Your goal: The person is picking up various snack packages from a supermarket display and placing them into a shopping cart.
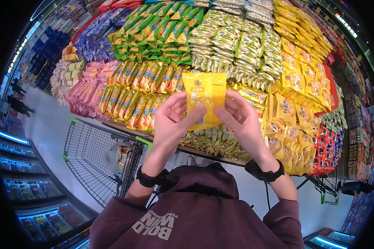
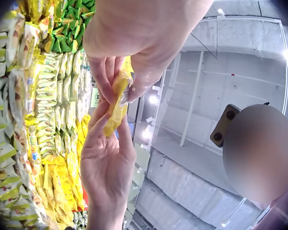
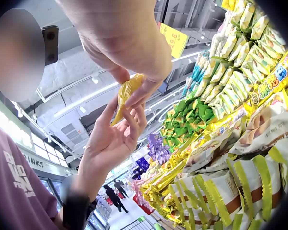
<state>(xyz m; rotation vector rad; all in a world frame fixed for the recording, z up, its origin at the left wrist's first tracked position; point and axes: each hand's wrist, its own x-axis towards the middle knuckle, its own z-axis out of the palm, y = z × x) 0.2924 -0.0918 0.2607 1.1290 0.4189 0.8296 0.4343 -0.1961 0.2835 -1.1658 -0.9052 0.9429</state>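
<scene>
Supermarket floor (image 1: 50, 139), white, lower left of the yellow packet; left hand (image 1: 170, 114) and right hand (image 1: 242, 120), each pinching one side of the packet (image 1: 207, 94), thumbs on its face; probably best gripped lightly, film kept flat, print uncovered; packet glossy, dark emblem above orange label; shopping cart (image 1: 74, 120) lower left of packet; green packs (image 1: 156, 35) beyond it.
</scene>
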